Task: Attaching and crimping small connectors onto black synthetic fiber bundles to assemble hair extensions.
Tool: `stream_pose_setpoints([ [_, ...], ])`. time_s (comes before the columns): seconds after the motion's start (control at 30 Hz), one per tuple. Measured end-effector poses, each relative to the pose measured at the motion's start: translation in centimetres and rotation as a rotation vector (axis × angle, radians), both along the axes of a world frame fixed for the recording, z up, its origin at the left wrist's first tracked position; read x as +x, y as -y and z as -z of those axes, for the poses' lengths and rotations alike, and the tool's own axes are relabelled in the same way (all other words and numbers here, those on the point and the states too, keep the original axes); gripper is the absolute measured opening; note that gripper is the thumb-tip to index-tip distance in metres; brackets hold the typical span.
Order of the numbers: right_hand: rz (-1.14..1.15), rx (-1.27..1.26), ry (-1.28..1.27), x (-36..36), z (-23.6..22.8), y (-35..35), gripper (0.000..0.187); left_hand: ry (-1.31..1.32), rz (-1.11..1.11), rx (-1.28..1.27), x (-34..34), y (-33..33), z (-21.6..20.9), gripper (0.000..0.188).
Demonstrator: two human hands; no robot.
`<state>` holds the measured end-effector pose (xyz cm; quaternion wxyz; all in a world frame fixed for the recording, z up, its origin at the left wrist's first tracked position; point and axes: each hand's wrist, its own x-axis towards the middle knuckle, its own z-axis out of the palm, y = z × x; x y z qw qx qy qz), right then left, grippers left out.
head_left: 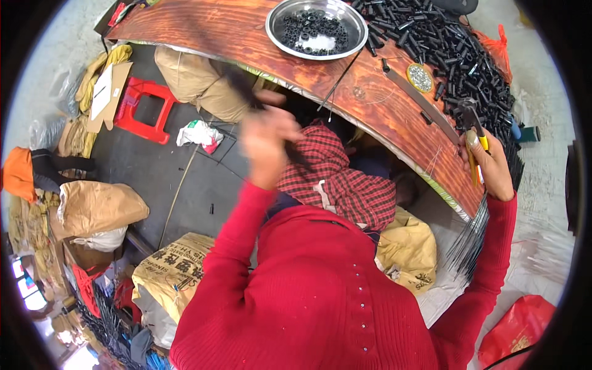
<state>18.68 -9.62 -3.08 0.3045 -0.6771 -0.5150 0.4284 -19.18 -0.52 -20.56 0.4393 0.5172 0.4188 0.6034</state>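
My left hand (266, 145) is raised in front of my lap and smeared by motion. Its fingers close round a long dark rod-like thing (240, 86), too blurred to name; it slants from the tabletop side down past my wrist. Over at the table's right end, my right hand (490, 163) grips pliers (471, 117) with yellow-orange handles, jaws pointing away from me. Close to them lies a heap of black tubular parts (468, 77). A flat dark metal strip (422, 105) rests on the wood near my right hand.
On the wooden table (216, 28) stand a metal bowl (271, 31) of small black rings and a round dish (420, 78) of small silvery pieces. A red stool (166, 117), paper sacks (102, 206) and a yellow printed sack (163, 271) are on the floor. Thin dark rods (472, 237) hang at right.
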Motion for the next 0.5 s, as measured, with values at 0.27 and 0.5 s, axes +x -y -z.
stream_pose_setpoints([
  [0.27,0.021,-0.046,-0.028,1.7,3.2,-0.2,0.025,-0.161,-0.635,-0.435,-28.5,-3.5,9.2,0.026],
  [0.5,0.099,-0.106,-0.038,0.5,4.4,-0.6,0.024,-0.829,0.302,-0.891,-22.0,-0.4,23.0,0.039],
])
